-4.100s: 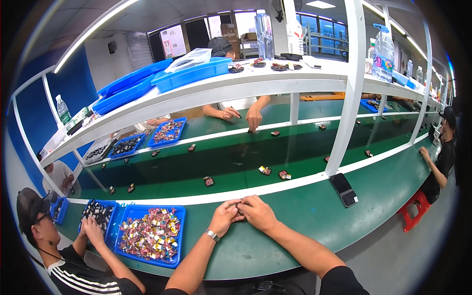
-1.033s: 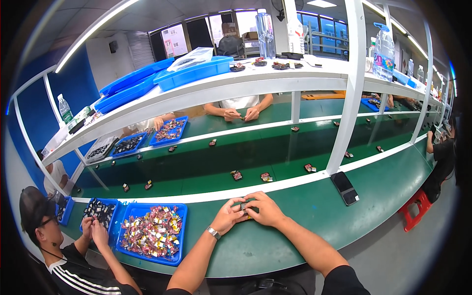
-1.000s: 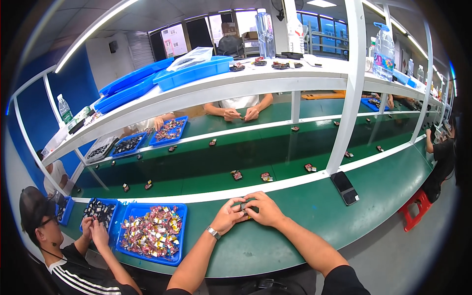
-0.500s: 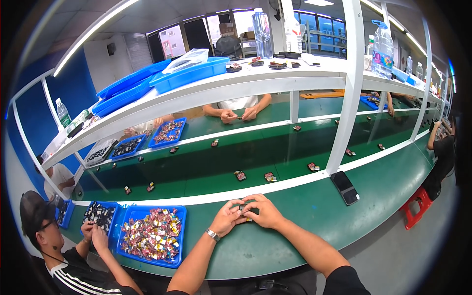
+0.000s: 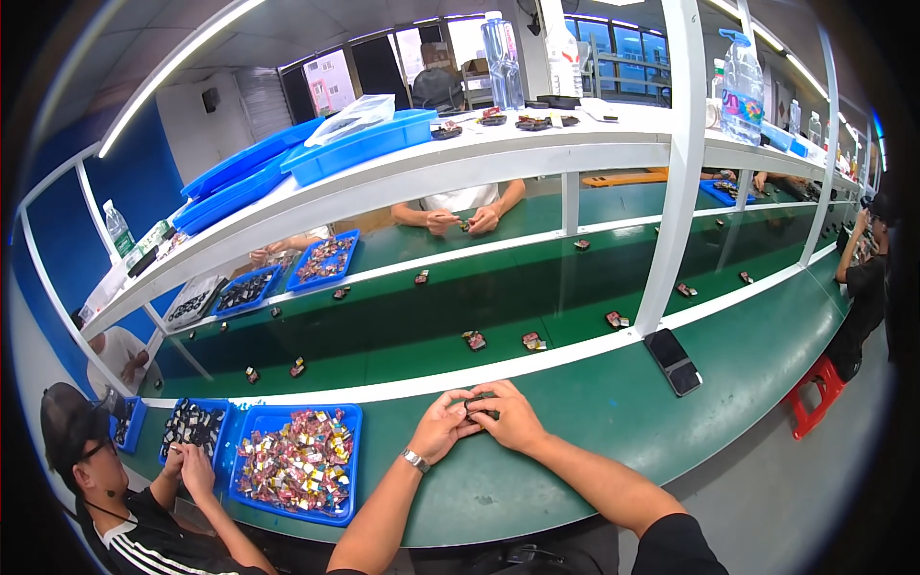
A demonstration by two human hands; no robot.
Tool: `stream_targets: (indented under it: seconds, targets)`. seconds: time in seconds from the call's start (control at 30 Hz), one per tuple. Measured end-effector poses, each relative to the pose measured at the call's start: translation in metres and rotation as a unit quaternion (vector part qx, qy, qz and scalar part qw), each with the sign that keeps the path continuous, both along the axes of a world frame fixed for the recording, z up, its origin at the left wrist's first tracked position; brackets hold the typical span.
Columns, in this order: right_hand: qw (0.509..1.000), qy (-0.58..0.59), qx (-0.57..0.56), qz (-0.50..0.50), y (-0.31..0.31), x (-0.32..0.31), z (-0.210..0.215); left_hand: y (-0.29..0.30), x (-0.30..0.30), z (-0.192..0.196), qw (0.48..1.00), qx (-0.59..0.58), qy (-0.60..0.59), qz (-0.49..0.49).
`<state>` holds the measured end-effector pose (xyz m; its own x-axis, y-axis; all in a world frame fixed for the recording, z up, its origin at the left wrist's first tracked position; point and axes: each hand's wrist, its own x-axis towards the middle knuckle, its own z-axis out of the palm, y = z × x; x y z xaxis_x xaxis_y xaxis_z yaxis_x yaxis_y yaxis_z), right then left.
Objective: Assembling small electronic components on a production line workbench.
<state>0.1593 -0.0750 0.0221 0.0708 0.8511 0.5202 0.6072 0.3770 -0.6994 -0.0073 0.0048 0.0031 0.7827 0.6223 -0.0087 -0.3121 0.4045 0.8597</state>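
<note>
Over the green bench (image 5: 575,479), my two hands meet with their fingertips together. Between them is a small dark part (image 5: 471,408), mostly covered by the fingers, so its exact kind is hidden. My left hand (image 5: 439,428), below a metal-banded wristwatch (image 5: 415,460), grips it from the left. My right hand (image 5: 513,418) closes on it from the right, thumb and fingers bent inward. Left of my forearm stands a blue tray (image 5: 356,460) heaped with small pinkish-red, white and yellow pieces (image 5: 295,458).
Beyond a white rail, a green conveyor belt (image 5: 402,359) carries scattered small parts (image 5: 473,340). A black phone (image 5: 673,362) lies by a white post (image 5: 674,192). At left, a co-worker (image 5: 115,479) handles something beside a blue tray of dark parts (image 5: 194,425). Bottles stand on the shelf above.
Parts on the belt have shifted slightly to the right. My hands stay in place, fingers slightly rearranged around the dark part; the pale bit below them no longer shows.
</note>
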Motion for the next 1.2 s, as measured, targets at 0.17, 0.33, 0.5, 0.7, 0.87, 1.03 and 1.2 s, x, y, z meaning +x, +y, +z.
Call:
stream_targets:
  seconds: [0.17,0.33,0.5,0.7,0.87,1.03,1.2]
  targets:
    - [1.000,0.007,0.006,0.002,0.001,0.000,-0.005,-0.003,0.002,0.002,1.000,0.008,0.015,0.012]
    - [0.998,-0.034,0.043,0.015,-0.002,-0.006,0.002,-0.004,0.001,-0.001,0.999,0.019,0.014,0.043]
    - [0.999,-0.027,0.030,0.002,-0.001,-0.005,0.002,-0.003,0.001,0.001,0.999,0.022,-0.010,0.038]
    - [0.999,0.002,0.043,0.020,0.002,-0.005,0.001,-0.002,0.002,-0.006,0.999,0.030,-0.007,0.040]
    - [0.999,0.025,0.025,0.020,0.000,-0.003,0.003,-0.002,0.003,-0.004,0.998,0.020,-0.034,0.040]
    - [0.998,0.023,0.046,0.041,0.004,-0.006,-0.001,-0.006,0.002,-0.005,0.998,0.025,-0.016,0.062]
    - [0.998,-0.018,0.051,0.032,0.004,-0.003,0.001,-0.006,0.004,-0.001,0.997,0.041,-0.010,0.066]
